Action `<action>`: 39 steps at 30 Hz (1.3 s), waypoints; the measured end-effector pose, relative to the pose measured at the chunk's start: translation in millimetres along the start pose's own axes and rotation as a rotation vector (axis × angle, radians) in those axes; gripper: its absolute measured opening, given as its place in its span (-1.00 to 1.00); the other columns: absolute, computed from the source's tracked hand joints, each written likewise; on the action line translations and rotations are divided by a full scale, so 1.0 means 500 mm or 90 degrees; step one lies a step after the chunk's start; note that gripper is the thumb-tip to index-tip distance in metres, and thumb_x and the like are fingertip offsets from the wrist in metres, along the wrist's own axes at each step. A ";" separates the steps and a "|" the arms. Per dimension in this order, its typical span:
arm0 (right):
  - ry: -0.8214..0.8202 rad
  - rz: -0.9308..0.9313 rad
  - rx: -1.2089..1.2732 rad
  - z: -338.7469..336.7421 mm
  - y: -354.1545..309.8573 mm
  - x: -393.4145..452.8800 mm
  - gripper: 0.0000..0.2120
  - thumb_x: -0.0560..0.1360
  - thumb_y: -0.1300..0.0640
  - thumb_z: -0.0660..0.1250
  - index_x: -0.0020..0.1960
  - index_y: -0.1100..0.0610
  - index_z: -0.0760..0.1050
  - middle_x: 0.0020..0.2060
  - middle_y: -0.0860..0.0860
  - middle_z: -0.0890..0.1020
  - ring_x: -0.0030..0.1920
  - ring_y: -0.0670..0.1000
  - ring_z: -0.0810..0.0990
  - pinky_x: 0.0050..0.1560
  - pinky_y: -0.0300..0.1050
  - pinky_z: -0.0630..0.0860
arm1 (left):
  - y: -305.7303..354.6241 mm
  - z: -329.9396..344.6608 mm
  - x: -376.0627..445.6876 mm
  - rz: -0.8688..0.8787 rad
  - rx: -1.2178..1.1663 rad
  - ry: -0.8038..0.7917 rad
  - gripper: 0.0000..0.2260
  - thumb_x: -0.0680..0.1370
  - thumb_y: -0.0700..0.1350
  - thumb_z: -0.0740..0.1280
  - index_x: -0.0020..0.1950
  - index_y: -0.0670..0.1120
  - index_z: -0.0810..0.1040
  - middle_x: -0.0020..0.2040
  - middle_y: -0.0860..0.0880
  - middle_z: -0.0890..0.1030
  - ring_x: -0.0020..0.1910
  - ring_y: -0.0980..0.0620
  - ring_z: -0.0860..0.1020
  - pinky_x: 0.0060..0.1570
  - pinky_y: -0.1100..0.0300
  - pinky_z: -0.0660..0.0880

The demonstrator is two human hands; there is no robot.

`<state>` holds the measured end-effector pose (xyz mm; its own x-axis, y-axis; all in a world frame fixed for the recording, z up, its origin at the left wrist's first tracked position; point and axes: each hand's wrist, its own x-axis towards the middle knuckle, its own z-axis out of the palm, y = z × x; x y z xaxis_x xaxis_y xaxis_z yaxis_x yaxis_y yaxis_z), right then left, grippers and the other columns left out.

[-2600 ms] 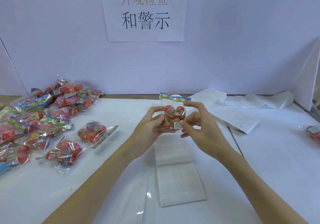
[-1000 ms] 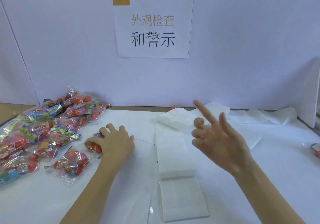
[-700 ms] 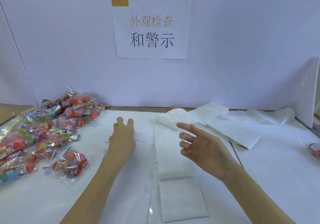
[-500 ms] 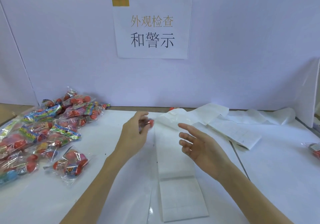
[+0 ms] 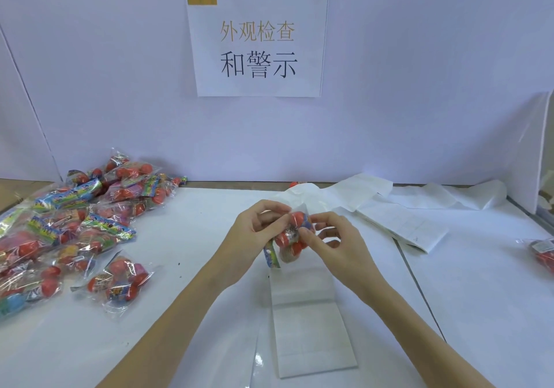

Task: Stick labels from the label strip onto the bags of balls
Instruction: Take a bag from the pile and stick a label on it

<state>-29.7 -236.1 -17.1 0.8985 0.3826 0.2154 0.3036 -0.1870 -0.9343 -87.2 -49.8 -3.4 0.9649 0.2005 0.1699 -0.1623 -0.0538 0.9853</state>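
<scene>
Item: bag of balls (image 5: pixel 290 237), held above the label strip (image 5: pixel 311 327) at the middle of the surface (image 5: pixel 192 267). Your left hand (image 5: pixel 254 237) grips its left side; your right hand (image 5: pixel 332 243) pinches its front. Risk: slick film could slip or crease, skewing any label. Change: a second ago your left hand reached into the pile of bags (image 5: pixel 66 225); the right was empty.

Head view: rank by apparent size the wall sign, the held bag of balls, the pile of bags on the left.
1. Pile of bags, slightly wider than the sign, though nearer the camera, so unsure.
2. Wall sign.
3. Held bag of balls, smallest, gripped by left hand and right hand.
</scene>
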 end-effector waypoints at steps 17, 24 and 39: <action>0.044 -0.016 -0.079 -0.022 0.002 0.004 -0.66 0.67 -0.12 0.28 -0.07 -0.03 0.77 -0.29 -0.13 0.73 -0.26 -0.05 0.62 -0.17 -0.19 0.51 | -0.006 0.003 0.006 -0.011 0.055 0.105 -0.84 0.67 -0.10 0.37 -0.05 -0.16 0.55 -0.12 -0.09 0.76 -0.15 -0.06 0.72 -0.19 0.08 0.61; -0.006 0.052 0.035 -0.024 -0.007 0.008 -0.59 0.69 -0.13 0.23 0.04 0.09 0.76 -0.09 -0.01 0.78 -0.03 0.01 0.73 0.09 -0.12 0.63 | -0.014 0.008 0.013 -0.027 0.096 0.155 -0.84 0.70 -0.07 0.31 -0.02 -0.11 0.49 -0.12 -0.14 0.71 -0.08 -0.24 0.68 -0.09 -0.16 0.64; -0.028 0.118 0.077 -0.025 -0.013 0.005 -0.68 0.60 -0.16 0.37 0.05 0.11 0.60 -0.22 0.05 0.77 -0.21 0.06 0.76 -0.27 -0.29 0.55 | -0.013 0.025 -0.003 -0.067 0.109 -0.039 -0.66 0.52 0.26 0.36 0.17 0.09 0.63 0.03 0.07 0.72 0.06 0.11 0.69 0.01 0.28 0.60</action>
<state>-25.5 -245.2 -6.9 0.9197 0.3918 0.0267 0.0922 -0.1493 -0.9845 -85.2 -62.0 -10.2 0.9864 0.1537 0.0589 -0.0268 -0.2027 0.9789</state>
